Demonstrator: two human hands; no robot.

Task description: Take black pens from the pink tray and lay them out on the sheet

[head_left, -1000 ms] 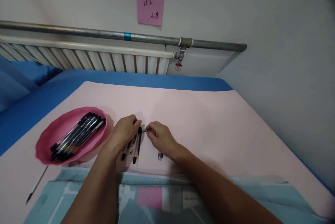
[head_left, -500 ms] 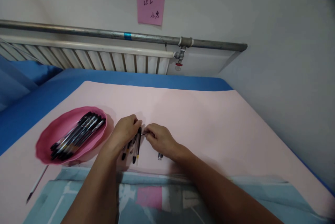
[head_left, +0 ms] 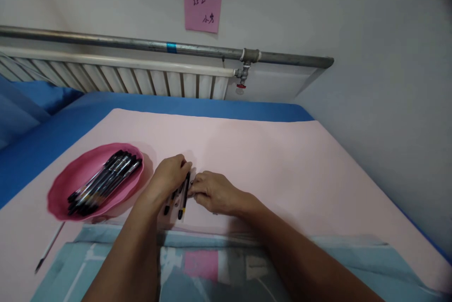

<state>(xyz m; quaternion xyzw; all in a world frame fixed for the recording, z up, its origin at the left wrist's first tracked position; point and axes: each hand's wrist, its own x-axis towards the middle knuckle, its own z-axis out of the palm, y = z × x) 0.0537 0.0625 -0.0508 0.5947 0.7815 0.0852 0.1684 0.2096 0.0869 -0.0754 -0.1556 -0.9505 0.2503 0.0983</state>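
Left hand [head_left: 172, 172] is curled right of the pink dish [head_left: 88, 161], by the tops of loose pens [head_left: 184, 197]; farther right of it, the right hand [head_left: 213, 192] is curled beside them; whether anything is pinched by either cannot be told; more pens [head_left: 106, 182] are piled in the dish

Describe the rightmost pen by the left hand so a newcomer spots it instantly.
On the pink sheet, find the pink bowl, then go right to the left hand. Several pens lie just below it, pointing toward the viewer. The pen is the one farthest right, nearest the right hand.
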